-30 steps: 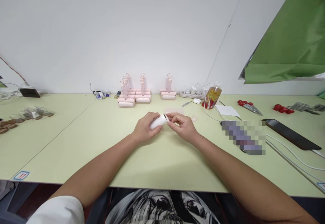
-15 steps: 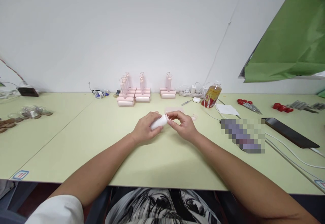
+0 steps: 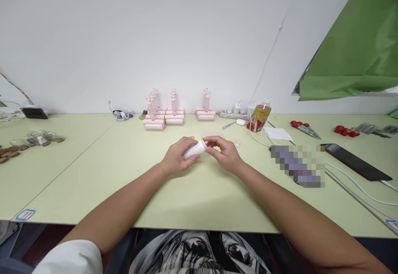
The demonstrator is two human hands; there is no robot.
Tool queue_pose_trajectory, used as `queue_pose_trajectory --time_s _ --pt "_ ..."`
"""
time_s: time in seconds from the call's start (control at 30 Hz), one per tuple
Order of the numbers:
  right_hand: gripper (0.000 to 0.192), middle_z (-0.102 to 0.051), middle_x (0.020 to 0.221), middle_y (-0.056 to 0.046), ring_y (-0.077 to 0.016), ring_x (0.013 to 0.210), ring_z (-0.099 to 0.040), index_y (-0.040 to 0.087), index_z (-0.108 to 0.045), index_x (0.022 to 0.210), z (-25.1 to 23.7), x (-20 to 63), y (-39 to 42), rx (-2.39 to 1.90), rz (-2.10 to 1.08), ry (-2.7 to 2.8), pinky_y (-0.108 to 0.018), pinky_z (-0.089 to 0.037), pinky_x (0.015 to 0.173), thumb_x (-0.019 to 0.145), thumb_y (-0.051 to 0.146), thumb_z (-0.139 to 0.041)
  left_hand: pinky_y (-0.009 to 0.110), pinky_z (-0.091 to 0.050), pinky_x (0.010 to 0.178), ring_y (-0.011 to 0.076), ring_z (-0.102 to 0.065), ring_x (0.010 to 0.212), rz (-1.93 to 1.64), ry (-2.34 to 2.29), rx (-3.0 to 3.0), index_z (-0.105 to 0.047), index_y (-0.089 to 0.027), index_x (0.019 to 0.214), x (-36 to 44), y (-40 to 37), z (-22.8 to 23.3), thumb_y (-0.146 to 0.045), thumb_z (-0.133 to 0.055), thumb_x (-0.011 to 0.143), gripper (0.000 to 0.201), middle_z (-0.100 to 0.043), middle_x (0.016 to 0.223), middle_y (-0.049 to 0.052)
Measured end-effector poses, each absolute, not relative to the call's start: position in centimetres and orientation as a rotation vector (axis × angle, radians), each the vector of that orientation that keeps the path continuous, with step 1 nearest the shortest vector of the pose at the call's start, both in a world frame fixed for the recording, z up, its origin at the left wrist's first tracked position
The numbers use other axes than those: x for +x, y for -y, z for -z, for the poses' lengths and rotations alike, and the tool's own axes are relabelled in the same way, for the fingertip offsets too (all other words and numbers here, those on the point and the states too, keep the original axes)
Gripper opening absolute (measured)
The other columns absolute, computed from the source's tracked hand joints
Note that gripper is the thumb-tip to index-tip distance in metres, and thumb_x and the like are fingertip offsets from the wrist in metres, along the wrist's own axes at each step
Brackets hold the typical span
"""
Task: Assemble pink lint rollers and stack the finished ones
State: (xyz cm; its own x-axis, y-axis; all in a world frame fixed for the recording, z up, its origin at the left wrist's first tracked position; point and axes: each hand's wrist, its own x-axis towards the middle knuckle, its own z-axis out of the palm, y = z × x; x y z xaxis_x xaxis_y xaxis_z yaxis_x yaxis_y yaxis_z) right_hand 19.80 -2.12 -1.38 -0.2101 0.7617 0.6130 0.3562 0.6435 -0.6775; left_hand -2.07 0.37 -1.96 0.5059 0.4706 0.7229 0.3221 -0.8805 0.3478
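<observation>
White roller (image 3: 194, 149) sits mid-frame above the table (image 3: 199, 199), left hand (image 3: 175, 158) wrapped around it, right hand (image 3: 224, 154) pinching at its open end, pink finished rollers (image 3: 174, 114) stacked behind, this one looks unfinished.

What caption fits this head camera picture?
Left hand holds a white roller while right hand pinches its end.
</observation>
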Motion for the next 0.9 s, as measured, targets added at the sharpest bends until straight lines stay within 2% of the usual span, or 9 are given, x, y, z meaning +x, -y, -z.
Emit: queue_pose_trajectory --time_s 0.37,0.53,0.7,0.9 --pt "0.023 -0.067 0.106 -0.007 -0.0171 0.086 -0.063 0.023 -0.064 0.106 1.2 19.7 2.1 -0.795 -0.475 1.842 -0.032 -0.053 0.076 0.087 0.036 -0.064 0.039 -0.050 0.091 0.0234 -0.060 0.112 -1.367 -0.621 2.579 -0.052 -0.023 0.120 -2.0 -0.4 2.0 -0.025 -0.067 0.079 0.044 -0.063 0.116 0.010" --pt "0.022 -0.065 0.109 -0.008 -0.0171 0.087 -0.063 0.023 -0.064 0.107 1.1 19.7 2.0 -0.789 -0.435 1.861 -0.033 -0.053 0.075 0.088 0.035 -0.063 0.037 -0.051 0.085 0.0220 -0.062 0.103 -1.389 -0.650 2.569 -0.051 -0.023 0.119 -2.0 -0.3 1.7 -0.027 -0.067 0.079 0.044 -0.063 0.114 0.010" --pt "0.027 -0.061 0.114 -0.009 -0.0166 0.082 -0.063 0.025 -0.062 0.111 1.2 19.7 2.1 -0.789 -0.421 1.860 -0.034 -0.054 0.073 0.088 0.038 -0.062 0.033 -0.052 0.077 0.0189 -0.062 0.091 -1.429 -0.710 2.534 -0.052 -0.022 0.116 -2.0 0.0 1.1 -0.028 -0.063 0.080 0.038 -0.064 0.103 0.007" --pt "0.028 -0.053 0.119 -0.010 -0.0138 0.077 -0.061 0.025 -0.060 0.114 1.2 19.7 2.2 -0.797 -0.419 1.798 -0.034 -0.054 0.073 0.089 0.037 -0.060 0.032 -0.051 0.077 0.0184 -0.061 0.090 -1.445 -0.785 2.503 -0.054 -0.021 0.112 -2.1 0.0 1.0 -0.028 -0.063 0.081 0.033 -0.063 0.100 0.006"
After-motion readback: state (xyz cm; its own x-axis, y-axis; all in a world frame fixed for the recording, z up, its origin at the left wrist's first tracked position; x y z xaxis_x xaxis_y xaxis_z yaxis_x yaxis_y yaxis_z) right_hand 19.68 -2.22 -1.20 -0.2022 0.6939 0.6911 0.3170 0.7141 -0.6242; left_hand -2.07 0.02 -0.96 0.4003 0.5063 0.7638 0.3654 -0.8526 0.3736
